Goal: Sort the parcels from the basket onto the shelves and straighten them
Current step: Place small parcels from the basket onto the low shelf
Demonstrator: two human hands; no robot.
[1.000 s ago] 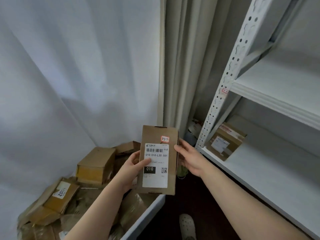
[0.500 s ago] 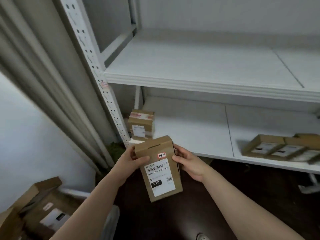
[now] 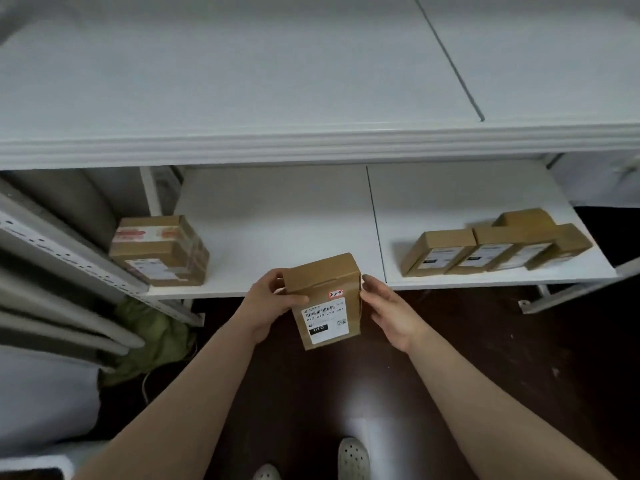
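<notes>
I hold a small brown cardboard parcel [image 3: 325, 296] with a white shipping label and a red sticker, just in front of the lower shelf [image 3: 277, 216]. My left hand [image 3: 273, 299] grips its left side, thumb across the front. My right hand [image 3: 388, 313] holds its right edge. On that shelf a taped brown parcel [image 3: 159, 251] stands at the left, and several flat parcels [image 3: 495, 247] lie in a row at the right. The basket is out of view.
A wide white upper shelf [image 3: 311, 143] juts out above the lower one. The perforated shelf post [image 3: 69, 251] and grey curtain folds are at the left, with a green bundle [image 3: 152, 337] on the dark floor beneath. My shoes show at the bottom.
The view has swung from the basket by the curtain to face the shelves. The parcel, still held by both hands, now sits at the lower shelf's front edge.
</notes>
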